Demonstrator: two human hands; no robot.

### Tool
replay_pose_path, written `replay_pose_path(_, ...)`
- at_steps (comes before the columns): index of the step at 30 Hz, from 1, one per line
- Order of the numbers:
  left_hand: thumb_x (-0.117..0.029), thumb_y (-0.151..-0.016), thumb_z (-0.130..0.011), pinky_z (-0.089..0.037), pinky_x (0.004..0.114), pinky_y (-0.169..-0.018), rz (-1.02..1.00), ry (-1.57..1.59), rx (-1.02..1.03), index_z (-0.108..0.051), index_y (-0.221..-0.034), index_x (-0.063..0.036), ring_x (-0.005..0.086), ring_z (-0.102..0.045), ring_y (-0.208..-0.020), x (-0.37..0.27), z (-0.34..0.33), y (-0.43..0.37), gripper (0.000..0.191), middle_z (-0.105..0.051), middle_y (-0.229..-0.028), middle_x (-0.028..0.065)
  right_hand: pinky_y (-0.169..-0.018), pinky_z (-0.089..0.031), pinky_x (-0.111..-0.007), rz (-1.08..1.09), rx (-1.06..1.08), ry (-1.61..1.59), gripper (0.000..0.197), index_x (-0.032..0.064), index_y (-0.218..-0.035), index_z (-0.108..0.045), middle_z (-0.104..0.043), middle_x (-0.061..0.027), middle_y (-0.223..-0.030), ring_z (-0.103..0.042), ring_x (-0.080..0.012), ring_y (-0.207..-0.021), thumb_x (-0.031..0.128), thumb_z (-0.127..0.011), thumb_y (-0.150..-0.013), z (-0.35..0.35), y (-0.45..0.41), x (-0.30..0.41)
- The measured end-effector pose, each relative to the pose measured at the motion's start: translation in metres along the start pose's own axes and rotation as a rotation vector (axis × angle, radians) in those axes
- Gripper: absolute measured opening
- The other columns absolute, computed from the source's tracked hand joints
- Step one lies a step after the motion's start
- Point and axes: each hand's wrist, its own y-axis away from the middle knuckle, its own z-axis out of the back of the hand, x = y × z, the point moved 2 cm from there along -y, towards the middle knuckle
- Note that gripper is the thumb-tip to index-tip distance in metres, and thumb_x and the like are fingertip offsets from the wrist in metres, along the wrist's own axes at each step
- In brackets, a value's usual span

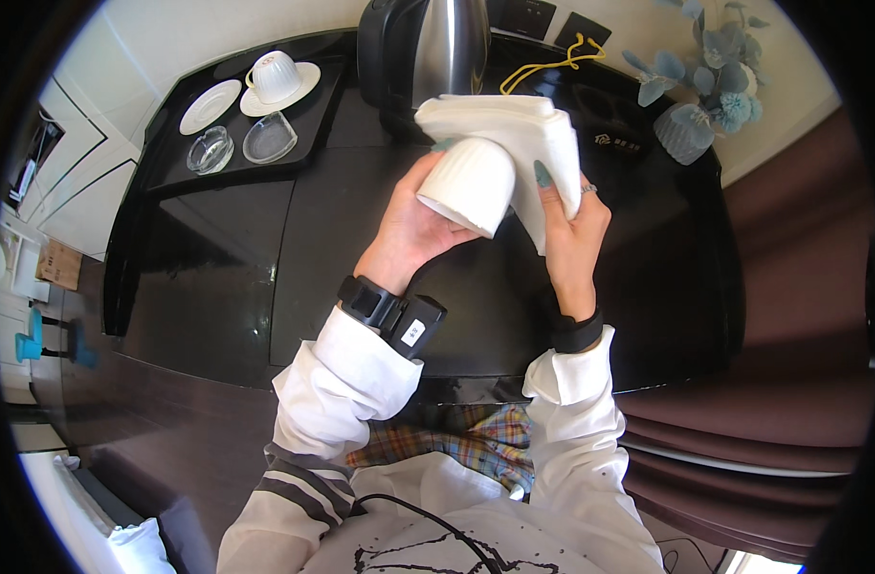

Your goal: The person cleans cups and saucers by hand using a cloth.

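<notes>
A white ribbed cup is tilted in my left hand, raised above the black table. Its rim points down towards me and to the left. My right hand grips a folded white cloth, with the thumb on its near face. The cloth lies against the right side of the cup and stretches behind it. Part of the left hand's fingers is hidden behind the cup.
At the back left, a black tray carries a cup on a saucer, another saucer and two glass dishes. Behind my hands stands a steel kettle. A yellow cord and a vase of flowers are at the back right.
</notes>
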Motion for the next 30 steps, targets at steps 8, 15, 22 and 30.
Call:
replay_pose_path(8,-0.05,-0.087,-0.04,-0.032,0.051,-0.099,-0.232,0.189,-0.019,-0.037,-0.127,-0.0069,0.0314,-0.041,-0.117,0.0,-0.003,0.0,0.058,-0.042,-0.127,0.0155,-0.073,-0.048,-0.032,0.154,0.016,0.006,0.031,0.0002,-0.105,-0.057,-0.061,-0.0209,-0.089,-0.063,-0.0306,-0.085,-0.003,-0.056,-0.074,-0.012,0.013,0.006)
replay_pose_path(15,-0.041,-0.079,-0.061,-0.037,0.03,-0.09,-0.232,-0.255,-0.004,-0.045,-0.122,-0.0105,0.013,-0.05,-0.104,0.017,0.0,0.004,0.055,-0.054,-0.111,0.0033,-0.069,-0.046,-0.027,0.159,-0.089,0.066,0.028,-0.0022,-0.104,-0.058,-0.063,-0.0145,-0.082,-0.06,-0.014,-0.075,-0.001,-0.056,-0.076,-0.012,0.012,0.001)
replay_pose_path(22,-0.033,-0.078,-0.065,-0.046,0.027,-0.076,-0.117,-0.511,0.065,-0.047,-0.117,-0.0032,0.0135,-0.056,-0.093,0.013,-0.005,0.005,0.052,-0.055,-0.104,0.0069,-0.069,-0.045,-0.025,0.027,-0.163,-0.029,0.029,-0.0019,-0.106,-0.058,-0.063,-0.0125,-0.083,-0.058,-0.0123,-0.074,-0.001,-0.055,-0.077,-0.005,0.01,-0.003)
replay_pose_path(30,-0.043,-0.087,-0.046,-0.04,0.04,-0.096,-0.048,0.032,0.086,-0.041,-0.122,-0.0009,0.024,-0.05,-0.108,0.013,-0.002,-0.004,0.054,-0.05,-0.117,0.0122,-0.074,-0.044,-0.025,0.071,-0.136,-0.09,0.026,-0.0031,-0.106,-0.057,-0.063,-0.0094,-0.087,-0.055,-0.0108,-0.081,0.0,-0.056,-0.08,-0.011,0.011,0.001)
